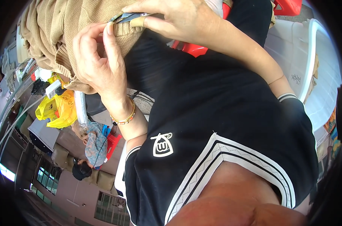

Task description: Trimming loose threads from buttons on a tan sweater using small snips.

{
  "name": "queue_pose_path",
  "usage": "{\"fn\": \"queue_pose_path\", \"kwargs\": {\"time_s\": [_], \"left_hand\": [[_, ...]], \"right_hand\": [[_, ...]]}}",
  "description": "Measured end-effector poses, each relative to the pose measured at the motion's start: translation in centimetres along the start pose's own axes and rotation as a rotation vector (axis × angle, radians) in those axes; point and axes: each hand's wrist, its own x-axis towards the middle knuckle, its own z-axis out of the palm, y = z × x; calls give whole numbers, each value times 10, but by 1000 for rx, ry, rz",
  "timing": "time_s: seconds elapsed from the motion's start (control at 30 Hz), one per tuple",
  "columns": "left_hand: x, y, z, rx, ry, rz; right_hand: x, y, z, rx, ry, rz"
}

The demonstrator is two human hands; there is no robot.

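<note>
A tan knitted garment (47, 26) lies bunched across my lap at the upper left. My right hand (178, 19) grips small thread snips (131, 17) with dark metal blades, held over the ribbed edge of the knit. A tan wrap (137, 22) covers the tip of my right thumb. My left hand (99, 56) is closed in a pinch, thumb against forefinger, right at the tip of the snips. What lies between those fingertips is too small to make out. A beaded bracelet (124, 117) circles my left wrist.
Yellow plastic bags (60, 109) hang at the left, near metal rails (16, 94). Beyond them another person (95, 147) in blue patterned clothing sits by a red stool (112, 145). A large white plastic tub (310, 56) stands close to my right arm. Red plastic (193, 49) shows beneath my legs.
</note>
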Motion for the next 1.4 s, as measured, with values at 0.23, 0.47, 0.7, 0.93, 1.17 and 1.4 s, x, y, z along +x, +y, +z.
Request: {"fn": "queue_pose_path", "kwargs": {"time_s": [0.23, 0.47, 0.7, 0.93, 1.17, 1.4], "left_hand": [[-1, 7, 1, -53, 36, -47], [-1, -6, -3, -90, 50, 19], [-12, -22, -28, -603, 397, -205], [-49, -37, -55, -347, 212, -378], [-67, -26, -48, -101, 169, -255], [-65, -26, -39, -174, 258, -214]], "right_hand": [[1, 11, 12, 509, 205, -52], [8, -4, -2, 11, 51, -65], [-2, 22, 1, 524, 57, 20], [-5, 16, -9, 592, 56, 15], [9, -7, 3, 615, -43, -176], [11, -22, 10, 609, -52, -255]]}}
